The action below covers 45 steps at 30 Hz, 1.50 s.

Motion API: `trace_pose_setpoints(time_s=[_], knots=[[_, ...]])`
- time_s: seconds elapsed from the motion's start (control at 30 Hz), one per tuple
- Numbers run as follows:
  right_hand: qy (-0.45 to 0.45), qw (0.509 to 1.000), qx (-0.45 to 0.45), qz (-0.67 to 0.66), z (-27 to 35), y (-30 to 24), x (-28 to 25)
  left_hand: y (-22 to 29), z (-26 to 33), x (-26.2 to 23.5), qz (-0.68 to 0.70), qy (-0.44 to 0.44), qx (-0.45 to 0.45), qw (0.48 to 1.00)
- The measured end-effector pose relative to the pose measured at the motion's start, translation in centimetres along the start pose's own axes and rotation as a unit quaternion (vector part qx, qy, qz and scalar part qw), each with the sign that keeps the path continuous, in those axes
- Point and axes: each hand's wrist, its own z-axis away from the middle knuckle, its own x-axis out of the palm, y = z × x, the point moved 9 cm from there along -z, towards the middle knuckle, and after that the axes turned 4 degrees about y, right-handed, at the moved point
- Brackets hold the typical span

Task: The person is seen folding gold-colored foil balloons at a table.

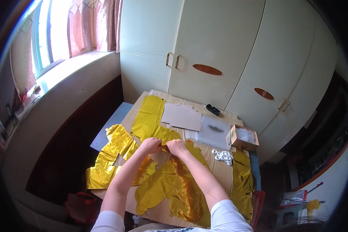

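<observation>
Flat gold foil balloons [170, 185] lie spread over a light wooden table [216, 170]. My left hand [150, 145] and my right hand [176, 147] meet near the middle of the table, both pinching the edge of one gold foil piece [164, 135]. A longer gold foil strip [149, 116] runs toward the far side. More crumpled gold foil [108, 158] hangs over the table's left edge, and another strip [242, 181] lies along the right edge.
A flat cardboard sheet [181, 116], a clear plastic bag [214, 131], a small open cardboard box [244, 138], a pile of small white rings [223, 156] and a black object [212, 110] sit at the far side. Cream wardrobe doors [220, 50] stand behind; a window [54, 34] is at left.
</observation>
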Motion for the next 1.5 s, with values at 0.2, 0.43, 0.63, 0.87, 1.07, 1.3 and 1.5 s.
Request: trace_pose_setpoints(time_s=[0.2,0.43,0.63,0.87,1.07,1.3,1.5], knots=[[-0.019,0.992,0.104,-0.068,-0.6,1.1,-0.9,-1.3,-0.1,-0.3,0.009,-0.048,-0.042,0.998],[-0.009,0.988,0.133,-0.076,-1.4,2.1,-1.0,-3.0,-1.2,0.3,0.054,-0.001,-0.055,0.997],[-0.031,0.978,0.148,-0.141,-1.3,0.8,-2.9,-5.2,-0.4,-0.1,0.136,0.061,-0.097,0.984],[0.182,0.969,0.133,-0.102,-0.7,3.0,-3.8,-6.7,-0.4,-0.1,0.293,0.089,-0.173,0.936],[0.144,0.989,0.017,0.007,-1.3,-0.3,-4.1,-7.4,-0.3,0.2,0.303,0.087,-0.21,0.926],[0.126,0.987,0.095,-0.026,-1.2,0.5,-4.4,-7.8,0.0,0.4,0.313,0.099,-0.224,0.918],[0.231,0.943,-0.161,0.176,-0.9,-3.6,-4.4,-8.6,-0.2,1.1,0.402,0.102,-0.236,0.879]])
